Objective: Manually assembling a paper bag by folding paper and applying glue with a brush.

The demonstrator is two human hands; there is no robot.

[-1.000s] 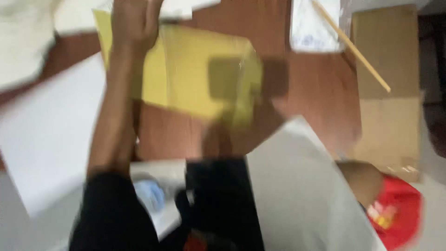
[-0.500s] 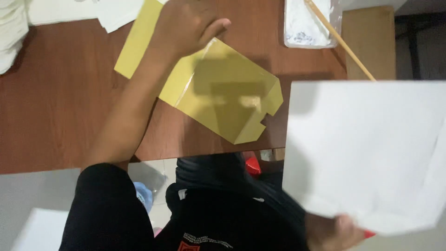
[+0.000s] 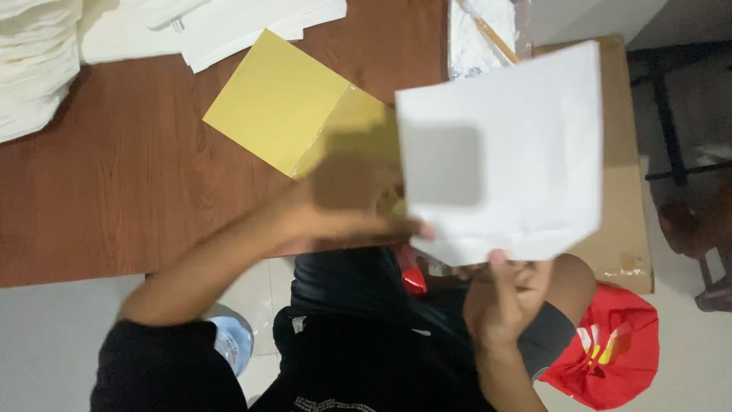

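Note:
My right hand (image 3: 503, 297) holds a white sheet of paper (image 3: 503, 152) by its bottom edge, raised over the table's near edge and my lap. My left hand (image 3: 343, 206) is blurred with motion; it lies over the near corner of a yellow folded paper (image 3: 278, 99), and its fingertips reach the white sheet's lower left corner. Whether those fingers grip the sheet is not visible. The yellow paper lies flat on the brown wooden table (image 3: 114, 198), and the white sheet hides its right part.
More white papers (image 3: 252, 19) lie at the table's far edge, with a white pile (image 3: 34, 61) at far left. A plastic bag with a wooden stick (image 3: 488, 30) sits beside a cardboard box (image 3: 621, 191). A red bag (image 3: 610, 347) lies on the floor.
My right hand has raised the white sheet up and left over the table edge. My left hand has left the top of the yellow paper and come back toward the sheet.

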